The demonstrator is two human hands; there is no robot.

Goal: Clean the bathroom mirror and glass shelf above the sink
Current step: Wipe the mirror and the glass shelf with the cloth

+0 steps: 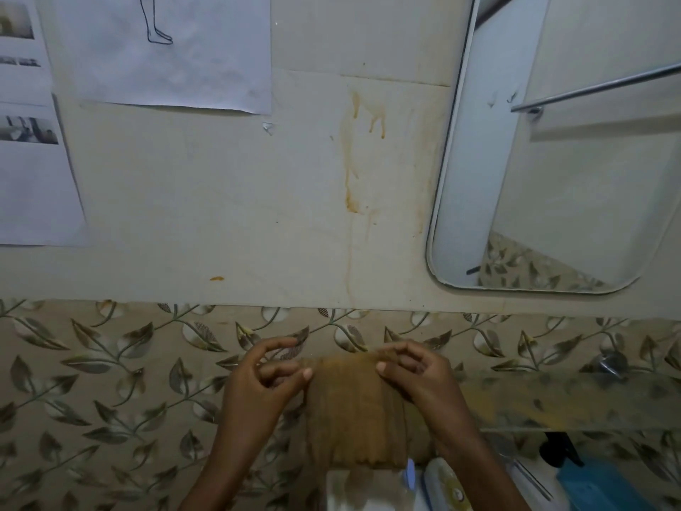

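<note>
A brown cloth [353, 407] hangs folded between my two hands in front of the leaf-patterned wall tiles. My left hand [261, 385] pinches its upper left edge with thumb and fingers. My right hand [416, 374] grips its upper right corner. The rounded mirror [552, 178] hangs on the wall at the upper right, well above my hands. The glass shelf [575, 403] runs to the right of the cloth, dusty and smeared yellowish, with my right hand at its left end.
Paper sheets [173, 49] are stuck to the wall at the upper left. Orange drip stains [353, 160] run down the beige tile. A black-topped spray bottle [563, 451], a blue container [597, 488] and white items sit below the shelf.
</note>
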